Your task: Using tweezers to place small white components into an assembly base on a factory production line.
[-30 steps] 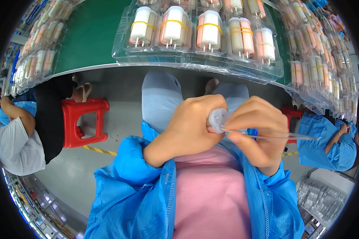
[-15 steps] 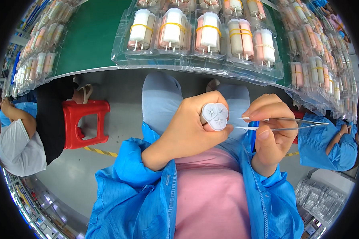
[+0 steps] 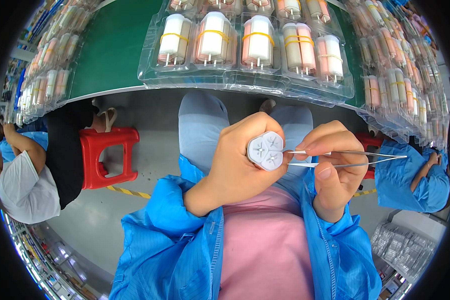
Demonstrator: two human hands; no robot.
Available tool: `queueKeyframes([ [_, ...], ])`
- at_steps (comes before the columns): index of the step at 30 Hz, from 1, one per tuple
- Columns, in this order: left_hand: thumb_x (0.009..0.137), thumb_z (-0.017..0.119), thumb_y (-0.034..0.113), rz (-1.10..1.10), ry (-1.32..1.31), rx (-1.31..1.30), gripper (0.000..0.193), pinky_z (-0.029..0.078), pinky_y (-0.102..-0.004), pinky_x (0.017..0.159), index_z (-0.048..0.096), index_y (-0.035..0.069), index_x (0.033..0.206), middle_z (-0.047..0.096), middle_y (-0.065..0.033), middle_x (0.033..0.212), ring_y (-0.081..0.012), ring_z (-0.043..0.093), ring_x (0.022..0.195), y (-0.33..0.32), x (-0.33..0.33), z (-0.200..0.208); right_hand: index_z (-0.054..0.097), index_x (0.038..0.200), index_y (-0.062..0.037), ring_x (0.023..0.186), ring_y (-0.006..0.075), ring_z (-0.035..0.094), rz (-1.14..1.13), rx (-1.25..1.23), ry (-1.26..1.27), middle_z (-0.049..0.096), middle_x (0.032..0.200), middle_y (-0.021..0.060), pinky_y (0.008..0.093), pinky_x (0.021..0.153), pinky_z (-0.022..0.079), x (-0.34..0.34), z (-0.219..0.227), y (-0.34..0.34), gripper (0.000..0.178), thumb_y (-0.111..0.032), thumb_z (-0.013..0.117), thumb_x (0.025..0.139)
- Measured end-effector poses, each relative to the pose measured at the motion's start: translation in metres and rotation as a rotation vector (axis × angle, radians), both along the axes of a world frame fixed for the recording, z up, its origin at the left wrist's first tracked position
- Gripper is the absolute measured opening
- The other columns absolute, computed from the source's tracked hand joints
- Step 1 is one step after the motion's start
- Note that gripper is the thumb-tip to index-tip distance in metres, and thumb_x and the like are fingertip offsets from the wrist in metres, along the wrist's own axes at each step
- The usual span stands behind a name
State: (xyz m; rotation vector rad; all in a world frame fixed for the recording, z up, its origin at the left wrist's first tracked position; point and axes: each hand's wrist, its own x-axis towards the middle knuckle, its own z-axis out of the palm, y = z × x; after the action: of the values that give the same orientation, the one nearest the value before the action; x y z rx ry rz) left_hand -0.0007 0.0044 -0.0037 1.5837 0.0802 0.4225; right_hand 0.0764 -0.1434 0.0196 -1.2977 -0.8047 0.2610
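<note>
My left hand (image 3: 240, 154) is wrapped round a bundle of tubes, and its white three-lobed end (image 3: 266, 151) faces up toward me. Each lobe carries a small star-shaped mark or slot; the rest of the bundle is hidden in my fist. In my right hand (image 3: 335, 162) I grip metal tweezers (image 3: 377, 159) with pale tips. Their tips stand apart, just right of the white end and close to my left fingers. Both hands are above my lap.
Beyond my knees, a clear plastic tray (image 3: 185, 80) of banded white, pink and grey tube bundles (image 3: 258, 42) stands on a green table (image 3: 110, 55). More filled trays are stacked at left and right. A red stool (image 3: 107, 155) and seated co-workers flank me.
The white end has tilted and moved slightly left, showing its lobes at another angle. My right hand and the tweezers have shifted a little left, keeping their tips near it.
</note>
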Motion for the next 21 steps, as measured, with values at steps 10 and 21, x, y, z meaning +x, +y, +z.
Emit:
queueKeyframes([
  [10,0.072,0.079,0.008,-0.232,0.175,-0.515,0.029,0.042,-0.0207,0.063,0.055,0.005,0.089,0.055,0.0014,0.082,-0.0042,0.051,0.075,-0.003,-0.005,0.005,0.064,0.093,0.0046,0.082,0.0197,0.059,-0.056,0.039,0.087,0.063,0.088,0.0166,0.0291,0.073,0.048,-0.005,0.003,0.002,0.023,-0.013,0.067,0.08],
  [21,0.076,0.077,0.008,-0.299,0.246,-0.605,0.029,0.046,-0.0215,0.067,0.054,0.004,0.094,0.056,-0.0012,0.087,-0.0059,0.053,0.077,0.0,-0.004,0.009,0.062,0.095,0.0056,0.083,0.0194,0.059,-0.041,0.057,0.09,0.062,0.088,0.0168,0.0284,0.075,0.049,-0.002,-0.002,0.0,0.022,-0.01,0.066,0.081],
])
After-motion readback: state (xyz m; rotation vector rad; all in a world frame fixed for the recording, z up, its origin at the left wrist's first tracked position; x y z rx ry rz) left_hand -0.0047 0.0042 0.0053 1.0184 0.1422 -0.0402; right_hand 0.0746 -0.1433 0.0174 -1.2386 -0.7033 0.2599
